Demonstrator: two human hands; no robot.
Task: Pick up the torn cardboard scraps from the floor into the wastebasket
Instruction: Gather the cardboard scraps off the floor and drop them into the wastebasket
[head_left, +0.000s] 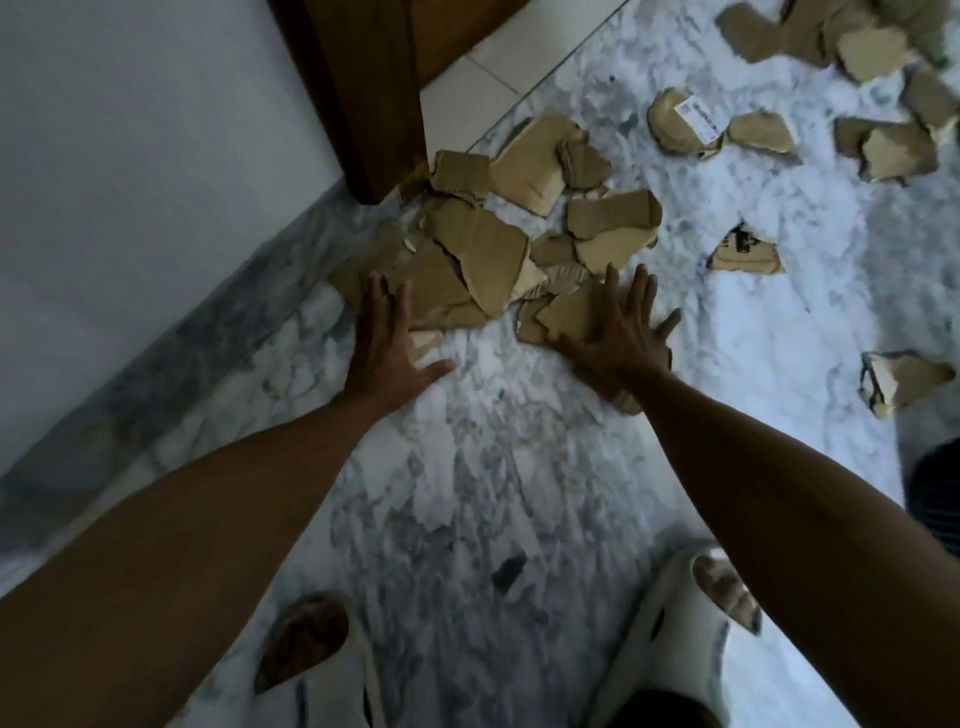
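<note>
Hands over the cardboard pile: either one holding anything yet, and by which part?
Nothing held. Left hand and right hand are spread open, flat on the near edge of the pile of torn brown cardboard scraps on the marbled white floor, fingers not closed around any piece.

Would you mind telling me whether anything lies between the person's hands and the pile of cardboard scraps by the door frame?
Nothing visible does. The left hand and right hand are spread open at the near edge of the pile of cardboard scraps, fingers already reaching onto the pieces, with only bare marble floor around them. The wastebasket cannot be clearly made out in this view.
</note>
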